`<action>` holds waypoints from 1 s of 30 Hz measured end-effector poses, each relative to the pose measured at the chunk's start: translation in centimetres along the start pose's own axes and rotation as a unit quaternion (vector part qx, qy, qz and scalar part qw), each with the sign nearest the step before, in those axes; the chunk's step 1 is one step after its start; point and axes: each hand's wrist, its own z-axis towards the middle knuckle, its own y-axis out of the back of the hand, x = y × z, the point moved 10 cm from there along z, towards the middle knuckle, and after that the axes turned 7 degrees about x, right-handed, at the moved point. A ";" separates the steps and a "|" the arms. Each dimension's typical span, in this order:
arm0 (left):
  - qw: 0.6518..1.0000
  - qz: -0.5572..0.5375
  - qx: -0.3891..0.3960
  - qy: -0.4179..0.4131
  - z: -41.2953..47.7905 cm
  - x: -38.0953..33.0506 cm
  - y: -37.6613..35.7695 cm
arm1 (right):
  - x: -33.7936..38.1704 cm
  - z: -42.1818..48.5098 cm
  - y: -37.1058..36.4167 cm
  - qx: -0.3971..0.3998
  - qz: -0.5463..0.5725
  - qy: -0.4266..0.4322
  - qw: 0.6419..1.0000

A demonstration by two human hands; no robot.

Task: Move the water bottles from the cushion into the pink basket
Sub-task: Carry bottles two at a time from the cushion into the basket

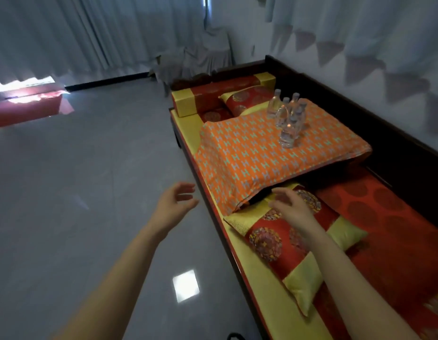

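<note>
The left hand (175,204) and right hand (290,209) hover loosely open and empty at lower centre, so the first reach seems due toward the water bottles (286,119), which stand clustered on the orange cushion (250,163) at upper right.

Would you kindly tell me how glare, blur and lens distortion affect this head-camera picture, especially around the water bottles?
Head view: soft overall; the clear water bottles blur together on the orange cushion, so their count is uncertain; a square glare patch lies on the glossy floor; sunlight blows out under the curtain at left; the wide lens stretches the near forearm.
</note>
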 end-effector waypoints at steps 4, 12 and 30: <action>1.000 -0.012 0.002 0.019 5.7 1.4 2.9 | 2.0 6.6 -1.5 0.017 -0.014 -0.008 1.000; 0.996 0.003 0.085 -0.019 24.0 -0.1 7.4 | 4.3 19.5 -1.9 -0.096 0.006 -0.036 0.995; 0.965 0.047 0.255 -0.036 51.5 -3.3 2.5 | 4.7 35.4 2.2 -0.274 0.072 -0.115 0.952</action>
